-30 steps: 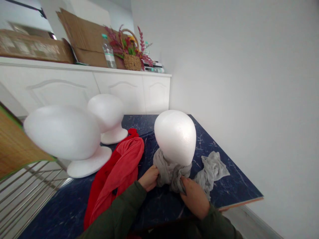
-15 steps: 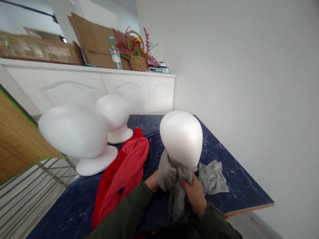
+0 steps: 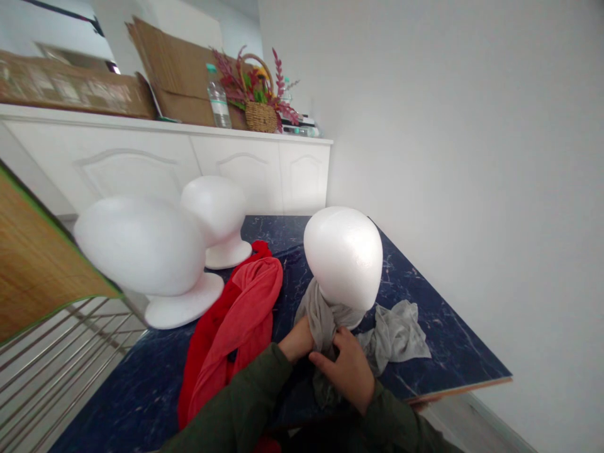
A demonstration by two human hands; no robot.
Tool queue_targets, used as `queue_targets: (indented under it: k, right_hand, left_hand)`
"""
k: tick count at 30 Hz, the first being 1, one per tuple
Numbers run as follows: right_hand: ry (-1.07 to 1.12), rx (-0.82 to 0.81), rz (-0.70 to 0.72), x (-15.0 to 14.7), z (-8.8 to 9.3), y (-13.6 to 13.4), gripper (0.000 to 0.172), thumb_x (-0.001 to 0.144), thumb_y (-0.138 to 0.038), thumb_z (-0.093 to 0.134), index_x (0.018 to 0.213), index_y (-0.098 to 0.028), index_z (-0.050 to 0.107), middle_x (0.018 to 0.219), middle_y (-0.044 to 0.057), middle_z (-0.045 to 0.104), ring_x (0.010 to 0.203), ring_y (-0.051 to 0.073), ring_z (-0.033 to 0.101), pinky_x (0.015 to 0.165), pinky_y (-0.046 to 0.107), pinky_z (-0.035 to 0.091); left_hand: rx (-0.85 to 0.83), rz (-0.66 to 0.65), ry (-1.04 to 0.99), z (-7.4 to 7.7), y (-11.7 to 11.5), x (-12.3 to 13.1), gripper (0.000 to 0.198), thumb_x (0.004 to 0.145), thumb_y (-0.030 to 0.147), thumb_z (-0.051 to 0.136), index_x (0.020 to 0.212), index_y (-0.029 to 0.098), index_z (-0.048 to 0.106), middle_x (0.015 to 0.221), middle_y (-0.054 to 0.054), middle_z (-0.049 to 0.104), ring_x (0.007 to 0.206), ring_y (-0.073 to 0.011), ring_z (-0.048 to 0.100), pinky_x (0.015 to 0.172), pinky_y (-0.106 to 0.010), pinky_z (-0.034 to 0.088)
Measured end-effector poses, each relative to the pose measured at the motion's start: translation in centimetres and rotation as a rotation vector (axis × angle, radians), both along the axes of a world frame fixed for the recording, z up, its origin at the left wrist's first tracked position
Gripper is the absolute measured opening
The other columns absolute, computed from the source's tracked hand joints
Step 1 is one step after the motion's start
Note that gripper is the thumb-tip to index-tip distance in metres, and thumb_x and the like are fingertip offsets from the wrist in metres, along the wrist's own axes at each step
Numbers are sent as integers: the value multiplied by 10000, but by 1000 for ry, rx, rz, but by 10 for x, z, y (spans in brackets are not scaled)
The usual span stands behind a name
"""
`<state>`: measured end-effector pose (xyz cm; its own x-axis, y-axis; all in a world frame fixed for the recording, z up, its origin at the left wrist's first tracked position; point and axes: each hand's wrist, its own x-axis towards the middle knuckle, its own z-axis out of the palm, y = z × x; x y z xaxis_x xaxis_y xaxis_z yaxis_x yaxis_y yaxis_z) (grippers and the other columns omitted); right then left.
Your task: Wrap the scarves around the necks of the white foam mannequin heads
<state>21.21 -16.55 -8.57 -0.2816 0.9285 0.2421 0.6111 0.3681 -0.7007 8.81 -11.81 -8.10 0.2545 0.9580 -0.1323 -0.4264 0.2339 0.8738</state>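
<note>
A white foam mannequin head [image 3: 343,255] stands on the dark blue marbled table [image 3: 443,352] in front of me. A grey scarf [image 3: 391,333] is wrapped round its neck, and one end trails off to the right. My left hand [image 3: 296,340] grips the scarf at the left of the neck. My right hand [image 3: 346,367] is closed on the scarf just below the neck, in front.
A red scarf [image 3: 236,324] lies to the left of the hands. Two more foam heads [image 3: 141,248] [image 3: 214,211] stand at the left. A metal rack [image 3: 51,358] and a bamboo mat [image 3: 28,270] are far left. Behind is a white cabinet [image 3: 236,163] with cardboard, a bottle and a flower basket [image 3: 262,113].
My right hand dropped the hanging end of the grey scarf and moved up to the neck. The left hand came into fuller view at the neck's left.
</note>
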Motion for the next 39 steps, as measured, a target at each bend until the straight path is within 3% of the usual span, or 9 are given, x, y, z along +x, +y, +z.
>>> queue_targets:
  k: [3,7,12,19,21,26,28,34,39]
  right_hand:
    - [9,58,-17,0,-2,5,181,779,-286,493,753,-155,615,851,72,540,847,185,512,785,309,404]
    - [71,145,-13,6,-2,3,200,806,-205,428,711,-160,598,895,75,536,866,174,507,791,299,395]
    - [124,147,-76,19,-5,0,254,834,-246,389,702,-172,593,836,68,533,815,168,507,743,301,405]
    - [219,117,-128,32,-4,2,343,838,-365,377,660,-168,594,851,67,565,830,174,503,777,322,396]
    - [365,41,-147,32,-4,2,329,814,-406,407,694,-170,601,867,57,587,864,184,513,804,332,398]
    - [1036,-358,-171,28,-4,5,309,793,-426,386,894,-186,552,935,58,624,838,190,581,744,345,455]
    - [1144,-431,-153,30,-2,8,317,786,-423,373,890,-180,548,927,69,634,836,195,593,719,340,466]
    - [976,-511,-68,43,1,11,502,796,-559,304,1061,-175,490,980,80,624,856,198,598,649,318,484]
    - [501,-188,-50,38,-7,12,630,625,-514,594,1117,-151,444,1079,105,572,993,233,533,822,357,432]
  left_hand:
    - [129,43,153,5,-8,-1,314,616,31,586,897,157,649,1075,-58,610,1184,-236,391,999,-273,295]
    - [174,21,306,2,-11,-3,260,648,101,575,901,108,637,941,-70,654,1042,-283,504,910,-308,380]
    - [-35,-35,84,-9,-4,-6,334,612,67,600,942,118,605,844,-91,670,879,-262,596,792,-353,456]
    - [-186,-58,-124,2,-3,-8,296,642,119,606,938,126,605,875,-95,676,852,-227,623,785,-331,465]
    - [-181,-70,-149,4,-3,-9,327,635,112,625,960,133,598,890,-89,675,846,-217,626,790,-319,463]
    - [-208,-102,-175,6,-2,-14,283,689,181,613,969,141,591,844,-66,681,818,-192,633,761,-298,478]
    - [-223,-104,-176,6,0,-16,239,720,200,581,950,133,595,810,-61,682,796,-183,637,747,-291,484]
    - [-224,-98,-157,6,4,-24,233,690,178,605,913,112,604,855,-89,679,808,-190,637,754,-280,481]
    - [-139,-167,-152,8,-1,-22,334,657,162,641,984,121,587,905,-99,669,862,-209,623,778,-297,469]
